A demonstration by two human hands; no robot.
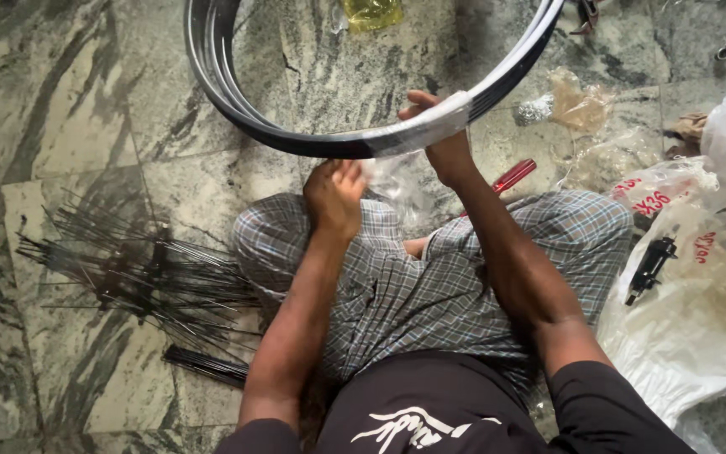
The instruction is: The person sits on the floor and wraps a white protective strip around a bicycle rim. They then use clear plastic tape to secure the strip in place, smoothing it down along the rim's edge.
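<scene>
Over the lap, right hand [437, 134] grips the rim's [237, 109] wrapped edge; left hand [335, 195] pinches plastic wrap [392, 172].

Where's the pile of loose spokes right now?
The spokes lie fanned on the stone floor at the person's left, beside the left knee and below the rims.

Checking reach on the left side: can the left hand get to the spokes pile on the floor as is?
Probably yes. The left hand is at the plastic wrap under the rim, and the spokes lie loose on bare floor on that side, nothing between them.
</scene>
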